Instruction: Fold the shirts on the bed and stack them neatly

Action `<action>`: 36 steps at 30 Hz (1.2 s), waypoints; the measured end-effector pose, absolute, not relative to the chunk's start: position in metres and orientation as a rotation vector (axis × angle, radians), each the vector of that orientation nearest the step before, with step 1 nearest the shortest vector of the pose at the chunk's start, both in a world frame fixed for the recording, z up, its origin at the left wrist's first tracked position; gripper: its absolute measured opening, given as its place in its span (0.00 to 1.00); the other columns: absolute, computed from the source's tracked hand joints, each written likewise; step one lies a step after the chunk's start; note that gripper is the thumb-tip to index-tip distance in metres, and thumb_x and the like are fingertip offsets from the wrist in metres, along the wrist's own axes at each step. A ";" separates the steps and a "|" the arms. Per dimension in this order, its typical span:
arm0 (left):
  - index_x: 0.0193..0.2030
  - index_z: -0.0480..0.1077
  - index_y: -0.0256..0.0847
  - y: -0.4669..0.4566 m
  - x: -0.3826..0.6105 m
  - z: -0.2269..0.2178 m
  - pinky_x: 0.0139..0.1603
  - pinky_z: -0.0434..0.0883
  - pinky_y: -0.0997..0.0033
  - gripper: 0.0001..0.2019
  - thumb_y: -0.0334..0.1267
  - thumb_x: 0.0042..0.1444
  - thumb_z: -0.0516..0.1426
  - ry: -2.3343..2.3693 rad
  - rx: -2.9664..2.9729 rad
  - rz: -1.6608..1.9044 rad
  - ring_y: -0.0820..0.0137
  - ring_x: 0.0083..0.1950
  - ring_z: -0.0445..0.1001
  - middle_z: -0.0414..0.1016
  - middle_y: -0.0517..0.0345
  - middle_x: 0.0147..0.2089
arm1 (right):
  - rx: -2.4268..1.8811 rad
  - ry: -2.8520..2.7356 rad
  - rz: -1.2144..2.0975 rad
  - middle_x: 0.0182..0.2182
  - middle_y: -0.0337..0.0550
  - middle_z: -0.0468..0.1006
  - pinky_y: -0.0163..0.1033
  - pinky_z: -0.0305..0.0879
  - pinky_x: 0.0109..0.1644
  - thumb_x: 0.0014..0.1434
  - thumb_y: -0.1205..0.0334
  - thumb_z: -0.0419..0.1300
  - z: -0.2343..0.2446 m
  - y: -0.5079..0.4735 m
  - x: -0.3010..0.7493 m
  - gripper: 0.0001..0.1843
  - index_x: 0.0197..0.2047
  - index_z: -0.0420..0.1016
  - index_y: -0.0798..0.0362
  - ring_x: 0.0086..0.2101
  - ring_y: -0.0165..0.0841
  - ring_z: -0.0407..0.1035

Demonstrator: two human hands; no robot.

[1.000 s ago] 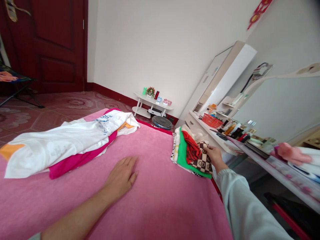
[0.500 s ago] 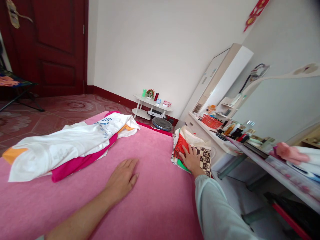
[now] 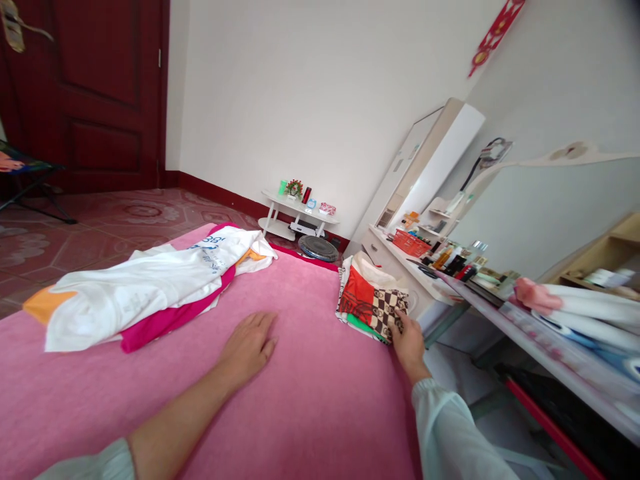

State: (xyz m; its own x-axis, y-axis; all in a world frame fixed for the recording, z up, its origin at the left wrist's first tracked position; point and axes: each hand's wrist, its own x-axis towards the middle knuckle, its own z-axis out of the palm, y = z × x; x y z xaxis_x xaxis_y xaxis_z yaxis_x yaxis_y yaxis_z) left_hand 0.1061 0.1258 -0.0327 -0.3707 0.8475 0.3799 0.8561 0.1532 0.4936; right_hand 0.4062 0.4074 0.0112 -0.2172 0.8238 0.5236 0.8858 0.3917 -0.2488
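My left hand (image 3: pixel 250 343) lies flat on the pink bedspread (image 3: pixel 300 407), palm down, fingers stretched out and nothing in it. Toward the right edge of the bed sits a small stack of folded clothes; its top garment (image 3: pixel 361 293) has a red patch and a brown-and-cream checked part. A green layer (image 3: pixel 364 325) pokes out underneath. My right hand (image 3: pixel 409 343) is at the near right corner of this stack, with bent fingers and thumb closed on the checked edge. On the left side of the bed a white printed T-shirt (image 3: pixel 135 290) is spread over a magenta cloth (image 3: pixel 175 319).
A dressing table (image 3: pixel 430 277) with bottles and a red basket (image 3: pixel 411 243) stands close to the right of the bed. Beyond the bed's far end are a low white table (image 3: pixel 295 203) and a round dark object (image 3: pixel 319 248) on the floor. A folding stool (image 3: pixel 35 173) stands left.
My right hand has slid from the top of the stack to its near right corner, uncovering the red patch. The left hand stays flat in place. The view has shifted slightly right.
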 end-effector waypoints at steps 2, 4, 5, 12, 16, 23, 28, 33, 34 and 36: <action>0.59 0.63 0.33 0.126 0.106 -0.033 0.62 0.60 0.59 0.23 0.37 0.57 0.50 -2.369 -1.761 -1.028 0.58 0.58 0.65 0.68 0.43 0.58 | -1.423 -2.116 -0.102 0.43 0.51 0.74 0.43 0.65 0.46 0.57 0.59 0.48 0.020 0.419 0.412 0.23 0.51 0.75 0.54 0.41 0.42 0.71; 0.60 0.63 0.34 0.126 0.105 -0.033 0.62 0.60 0.59 0.23 0.37 0.57 0.50 -2.371 -1.764 -1.033 0.59 0.59 0.65 0.68 0.44 0.58 | -1.449 -2.102 -0.120 0.43 0.50 0.75 0.42 0.65 0.47 0.56 0.63 0.47 0.029 0.428 0.415 0.21 0.46 0.78 0.55 0.42 0.41 0.70; 0.60 0.63 0.34 0.126 0.105 -0.033 0.61 0.60 0.59 0.23 0.37 0.57 0.50 -2.375 -1.763 -1.037 0.59 0.59 0.64 0.68 0.44 0.58 | -1.475 -2.096 -0.128 0.43 0.50 0.75 0.42 0.65 0.47 0.56 0.64 0.48 0.031 0.430 0.416 0.21 0.45 0.78 0.55 0.43 0.42 0.70; 0.59 0.63 0.35 0.124 0.105 -0.031 0.61 0.60 0.60 0.22 0.37 0.57 0.51 -2.370 -1.746 -1.074 0.61 0.58 0.64 0.68 0.45 0.57 | -1.589 -1.917 -0.210 0.58 0.58 0.63 0.57 0.60 0.51 0.48 0.66 0.55 0.019 0.401 0.386 0.24 0.50 0.75 0.53 0.55 0.56 0.59; 0.56 0.67 0.36 0.123 0.107 -0.029 0.60 0.60 0.61 0.20 0.36 0.56 0.52 -2.350 -1.743 -1.043 0.61 0.57 0.64 0.69 0.47 0.55 | -1.108 -1.995 -0.099 0.59 0.57 0.61 0.54 0.55 0.59 0.52 0.61 0.52 -0.003 0.338 0.325 0.24 0.52 0.71 0.57 0.57 0.49 0.56; 0.55 0.68 0.38 0.120 0.111 -0.027 0.61 0.60 0.61 0.18 0.37 0.58 0.51 -2.346 -1.744 -0.950 0.62 0.57 0.64 0.68 0.48 0.55 | -0.762 -2.654 0.046 0.59 0.57 0.65 0.51 0.51 0.63 0.63 0.55 0.46 -0.035 0.214 0.256 0.26 0.59 0.65 0.59 0.59 0.44 0.56; 0.54 0.68 0.38 0.116 0.114 -0.025 0.62 0.59 0.59 0.18 0.37 0.58 0.51 -2.343 -1.736 -0.952 0.61 0.58 0.63 0.68 0.48 0.56 | -0.732 -2.798 -0.099 0.63 0.56 0.58 0.55 0.45 0.64 0.64 0.53 0.46 -0.038 0.210 0.260 0.29 0.64 0.59 0.60 0.63 0.46 0.51; 0.51 0.70 0.39 0.117 0.114 -0.023 0.60 0.61 0.61 0.16 0.37 0.56 0.53 -2.323 -1.713 -0.977 0.62 0.55 0.65 0.71 0.50 0.53 | -0.689 -2.770 -0.125 0.63 0.56 0.60 0.57 0.47 0.64 0.63 0.52 0.45 -0.046 0.217 0.262 0.31 0.64 0.60 0.61 0.63 0.48 0.51; 0.50 0.71 0.39 0.117 0.113 -0.023 0.60 0.62 0.61 0.16 0.38 0.56 0.53 -2.320 -1.706 -0.985 0.62 0.54 0.66 0.71 0.50 0.53 | -0.680 -2.756 -0.102 0.63 0.56 0.60 0.56 0.47 0.64 0.63 0.51 0.46 -0.047 0.218 0.263 0.31 0.64 0.60 0.61 0.62 0.48 0.52; 0.50 0.71 0.39 0.119 0.111 -0.023 0.59 0.62 0.60 0.16 0.38 0.56 0.53 -2.320 -1.691 -1.001 0.61 0.54 0.66 0.71 0.50 0.52 | -0.661 -2.728 -0.041 0.62 0.55 0.62 0.55 0.49 0.64 0.63 0.51 0.46 -0.047 0.219 0.264 0.31 0.63 0.62 0.60 0.62 0.47 0.54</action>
